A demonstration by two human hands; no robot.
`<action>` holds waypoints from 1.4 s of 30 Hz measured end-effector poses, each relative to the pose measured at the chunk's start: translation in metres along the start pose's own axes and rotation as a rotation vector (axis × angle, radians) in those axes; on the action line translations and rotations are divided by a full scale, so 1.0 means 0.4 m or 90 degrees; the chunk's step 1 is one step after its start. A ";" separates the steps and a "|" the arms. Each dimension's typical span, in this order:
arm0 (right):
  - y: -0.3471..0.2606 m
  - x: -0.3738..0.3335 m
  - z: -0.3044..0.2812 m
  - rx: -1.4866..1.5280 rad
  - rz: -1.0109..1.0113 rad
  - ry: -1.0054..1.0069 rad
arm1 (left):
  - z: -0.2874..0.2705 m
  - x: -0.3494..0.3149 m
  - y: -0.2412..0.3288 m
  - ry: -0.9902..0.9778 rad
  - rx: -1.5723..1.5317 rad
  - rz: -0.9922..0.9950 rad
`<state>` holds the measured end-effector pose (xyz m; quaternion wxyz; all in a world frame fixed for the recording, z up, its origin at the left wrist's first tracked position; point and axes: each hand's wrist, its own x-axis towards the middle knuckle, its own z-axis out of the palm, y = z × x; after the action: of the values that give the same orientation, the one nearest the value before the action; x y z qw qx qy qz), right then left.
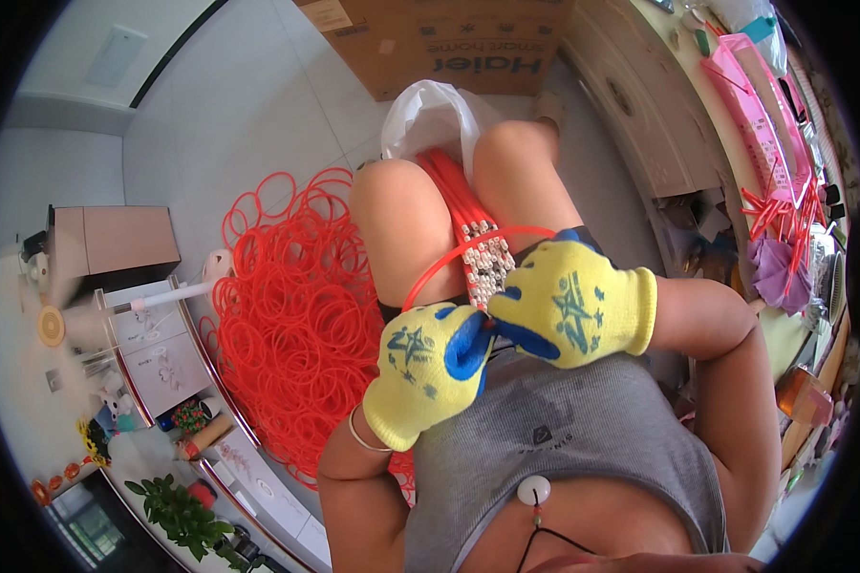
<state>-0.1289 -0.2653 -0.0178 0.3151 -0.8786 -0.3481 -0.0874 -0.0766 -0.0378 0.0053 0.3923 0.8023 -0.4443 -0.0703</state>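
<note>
Arching over the tube bundle (487, 262), a red tube (518, 230) is clamped by the left hand (428, 371) and right hand (579, 306), brought together at the bundle's near end.

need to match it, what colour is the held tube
The tube is red; see the head view.

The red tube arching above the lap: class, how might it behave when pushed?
The red tube is probably springy rather than limp, since it holds a smooth curve. It looks light, being slender. A sideways push would likely flex it, as it is already bent.
</note>
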 end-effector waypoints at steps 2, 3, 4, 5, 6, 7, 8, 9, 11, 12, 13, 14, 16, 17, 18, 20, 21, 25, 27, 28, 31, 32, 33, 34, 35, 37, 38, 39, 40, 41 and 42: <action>0.007 -0.008 -0.013 -0.030 0.000 0.023 | -0.014 0.003 0.000 -0.068 -0.021 -0.081; 0.016 -0.011 -0.010 -0.028 0.009 0.007 | -0.016 0.006 -0.008 -0.063 -0.051 -0.067; 0.028 -0.020 -0.001 -0.027 0.019 -0.010 | -0.013 0.011 -0.021 -0.057 -0.080 -0.053; 0.036 -0.025 0.002 -0.025 0.028 -0.026 | -0.013 0.013 -0.032 -0.052 -0.110 -0.038; 0.036 -0.026 -0.001 -0.035 0.034 -0.043 | -0.018 0.008 -0.045 -0.066 -0.103 -0.011; 0.039 -0.026 0.000 -0.030 0.036 -0.030 | -0.023 0.008 -0.054 -0.061 -0.104 -0.012; 0.042 -0.023 0.000 -0.025 0.039 -0.016 | -0.026 0.010 -0.061 -0.055 -0.106 -0.014; 0.044 -0.020 0.002 -0.020 0.039 -0.003 | -0.028 0.011 -0.069 -0.048 -0.106 -0.016; 0.041 -0.015 0.001 -0.015 0.045 -0.012 | -0.009 -0.004 -0.100 -0.036 -0.037 0.033; 0.038 -0.008 -0.002 -0.012 0.047 -0.016 | -0.007 -0.018 -0.098 -0.033 -0.027 0.018; 0.037 0.002 -0.011 0.014 0.049 -0.032 | -0.007 -0.026 -0.097 -0.029 -0.017 0.004; 0.036 0.016 -0.025 0.041 0.051 -0.048 | -0.007 -0.024 -0.098 -0.009 -0.048 0.034; 0.050 0.024 -0.034 0.105 0.037 -0.046 | 0.000 -0.025 -0.101 0.010 -0.087 0.003; 0.067 0.019 -0.029 0.144 0.021 -0.028 | 0.003 -0.025 -0.101 0.019 -0.107 -0.012; 0.085 0.013 -0.022 0.183 0.004 -0.009 | 0.002 -0.021 -0.101 0.018 -0.109 -0.005; 0.111 -0.008 -0.006 0.225 -0.017 -0.001 | -0.003 -0.011 -0.097 0.014 -0.115 0.008; 0.127 -0.024 0.008 0.246 -0.025 0.004 | -0.005 -0.009 -0.092 0.005 -0.097 0.017; 0.130 -0.032 0.006 0.328 -0.033 -0.054 | -0.012 -0.007 -0.084 -0.016 -0.060 0.044; 0.138 -0.028 -0.002 0.304 -0.094 -0.017 | -0.006 -0.006 -0.090 -0.010 -0.072 0.047; 0.145 -0.026 -0.006 0.292 -0.125 0.001 | 0.000 -0.005 -0.096 -0.002 -0.084 0.046; 0.158 -0.021 -0.001 0.325 -0.152 0.051 | 0.002 -0.004 -0.100 0.004 -0.086 0.038; 0.154 -0.020 -0.013 0.298 -0.136 0.035 | 0.001 -0.004 -0.099 0.002 -0.080 0.034; 0.147 -0.026 -0.013 0.299 -0.103 0.009 | 0.000 -0.002 -0.099 -0.008 -0.073 0.037; 0.140 -0.035 -0.012 0.300 -0.072 -0.016 | -0.002 0.002 -0.096 -0.019 -0.066 0.040; 0.132 -0.040 -0.010 0.301 -0.040 -0.041 | -0.005 0.006 -0.093 -0.030 -0.059 0.043; 0.127 -0.047 0.007 0.300 -0.079 0.012 | -0.015 0.010 -0.082 -0.032 -0.048 0.068; 0.124 -0.051 0.018 0.299 -0.099 0.039 | -0.022 0.011 -0.074 -0.033 -0.043 0.079; 0.115 -0.044 0.019 0.299 -0.120 0.064 | -0.030 0.012 -0.064 -0.039 -0.034 0.064; 0.097 -0.052 -0.001 0.241 -0.075 0.006 | -0.040 0.011 -0.051 -0.045 -0.025 0.049; 0.080 -0.048 -0.013 0.252 -0.071 0.009 | -0.051 0.010 -0.037 -0.051 -0.016 0.034; 0.066 -0.044 -0.023 0.261 -0.065 0.011 | -0.064 0.007 -0.021 -0.082 -0.001 0.018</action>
<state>-0.1238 -0.2954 -0.0301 0.4856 -0.7763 -0.4000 -0.0379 -0.0575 -0.0229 0.0175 0.3645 0.7897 -0.4795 -0.1166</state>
